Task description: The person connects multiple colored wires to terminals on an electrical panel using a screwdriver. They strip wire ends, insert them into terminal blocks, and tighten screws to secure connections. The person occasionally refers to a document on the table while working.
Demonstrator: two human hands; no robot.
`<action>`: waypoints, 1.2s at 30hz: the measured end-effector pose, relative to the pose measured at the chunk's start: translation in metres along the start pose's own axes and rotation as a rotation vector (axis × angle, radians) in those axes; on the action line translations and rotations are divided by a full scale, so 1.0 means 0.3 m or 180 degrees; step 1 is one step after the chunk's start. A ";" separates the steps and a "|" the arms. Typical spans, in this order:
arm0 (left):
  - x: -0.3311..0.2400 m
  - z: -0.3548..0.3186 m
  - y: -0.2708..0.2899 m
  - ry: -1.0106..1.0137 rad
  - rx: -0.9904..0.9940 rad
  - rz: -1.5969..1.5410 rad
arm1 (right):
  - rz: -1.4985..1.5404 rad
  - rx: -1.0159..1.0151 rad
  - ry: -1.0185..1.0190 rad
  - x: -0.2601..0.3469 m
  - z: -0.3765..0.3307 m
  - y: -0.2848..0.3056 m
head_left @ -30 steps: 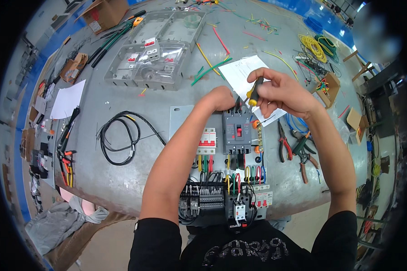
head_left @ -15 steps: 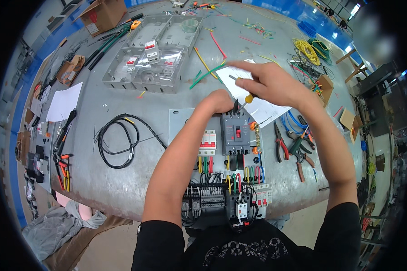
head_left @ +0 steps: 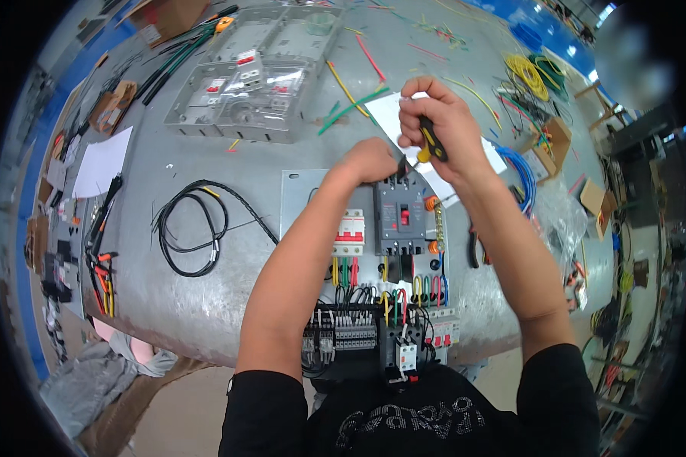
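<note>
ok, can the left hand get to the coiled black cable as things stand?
Probably yes. The left hand rests at the top of the grey breaker, and the coiled black cable lies in the open on the bare table to its left, nothing between.

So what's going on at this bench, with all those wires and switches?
A person is working on an electrical mounting panel lying on a grey table. The right hand grips a screwdriver with a black and yellow handle, tip pointing down at the top of a dark grey circuit breaker. The left hand rests at that breaker's top edge. Beside it sits a smaller white breaker, with coloured wires running to terminal blocks below.
</note>
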State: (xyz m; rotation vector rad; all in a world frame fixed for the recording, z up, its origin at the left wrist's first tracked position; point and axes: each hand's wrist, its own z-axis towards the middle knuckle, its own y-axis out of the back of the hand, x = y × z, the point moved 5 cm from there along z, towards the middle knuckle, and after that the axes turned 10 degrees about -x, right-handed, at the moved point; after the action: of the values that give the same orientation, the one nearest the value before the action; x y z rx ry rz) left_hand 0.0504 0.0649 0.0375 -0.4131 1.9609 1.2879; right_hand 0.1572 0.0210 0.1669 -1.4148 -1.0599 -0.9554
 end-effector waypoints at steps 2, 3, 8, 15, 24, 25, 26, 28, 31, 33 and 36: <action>0.006 0.009 -0.011 -0.0032 -0.0060 -0.0001 | 0.0385 -0.0541 0.0230 -0.010 -0.006 0.004; 0.044 0.024 -0.019 -0.0156 -0.0261 -0.0103 | 0.0444 -0.0453 0.0223 -0.003 -0.017 -0.013; -0.003 0.023 -0.022 0.0081 -0.0056 0.0034 | -0.1144 0.0539 0.1312 0.087 -0.007 0.080; 0.053 0.049 -0.054 -0.0072 -0.0042 -0.0190 | -0.2753 0.2048 0.3885 0.144 -0.077 0.032; 0.065 0.059 -0.084 -0.0989 -0.0402 -0.0794 | -0.3210 0.2358 0.4327 0.119 -0.048 -0.019; 0.071 0.059 -0.087 -0.1077 -0.0391 -0.0857 | -0.3309 0.2221 0.4291 0.122 -0.055 -0.022; 0.073 0.052 -0.080 -0.1098 -0.0427 -0.0804 | -0.3407 0.2116 0.4239 0.117 -0.057 -0.027; 0.068 0.046 -0.072 -0.1170 -0.0485 -0.0690 | -0.3609 0.1664 0.4204 0.104 -0.064 -0.019; 0.078 0.043 -0.090 -0.0788 -0.0466 -0.0606 | -0.3976 0.0966 0.4139 0.088 -0.085 -0.010; 0.083 0.056 -0.089 -0.0591 -0.0426 -0.0519 | -0.4171 0.0426 0.3929 0.083 -0.084 0.001; 0.095 0.060 -0.084 -0.0430 -0.0454 -0.0566 | -0.4289 -0.0032 0.3788 0.069 -0.097 0.005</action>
State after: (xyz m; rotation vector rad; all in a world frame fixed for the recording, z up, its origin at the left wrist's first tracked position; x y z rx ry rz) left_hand 0.0542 0.0731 -0.0036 -0.5435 1.6869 1.3095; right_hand 0.1644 -0.0059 0.1891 0.2537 -0.9066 -2.2904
